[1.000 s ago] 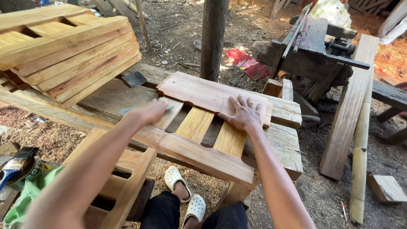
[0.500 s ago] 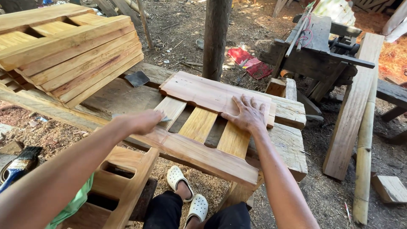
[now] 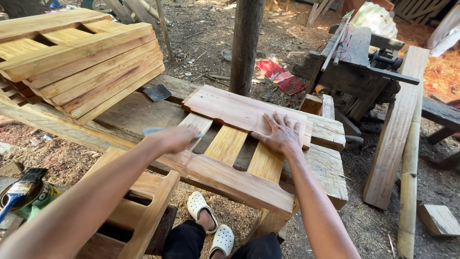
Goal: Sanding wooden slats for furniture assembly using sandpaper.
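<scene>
A: Where is the slatted wooden panel (image 3: 230, 153) lying?

B: Across the middle of the frame, flat on the rough plank counter (image 3: 330, 177), with one broad board at its far end, another at its near end, and three slats between them.

A: And the left hand (image 3: 173, 138)?

B: It comes in from the lower left and sits over the leftmost slat. Its grip is closed on a small grey sheet (image 3: 152, 130), which looks like sandpaper, pressed against the wood. The hand is blurred, so I cannot tell how the fingers lie.

A: The right hand (image 3: 281, 135)?

B: Flat and spread wide, palm down on the far board and the top of the rightmost slat. Its grip holds nothing; it only presses on the panel.

A: What else is about?

B: A stack of similar panels (image 3: 72, 57) fills the upper left. Another grey sheet (image 3: 157, 92) lies on the counter just right of that stack. A wooden post (image 3: 246, 43) stands behind the panel, top centre. A dark machine bench (image 3: 359, 67) sits in the upper right. In the lower left a paintbrush (image 3: 21, 189) rests on a tin. White clogs (image 3: 211, 220) show on the feet at the bottom centre.
</scene>
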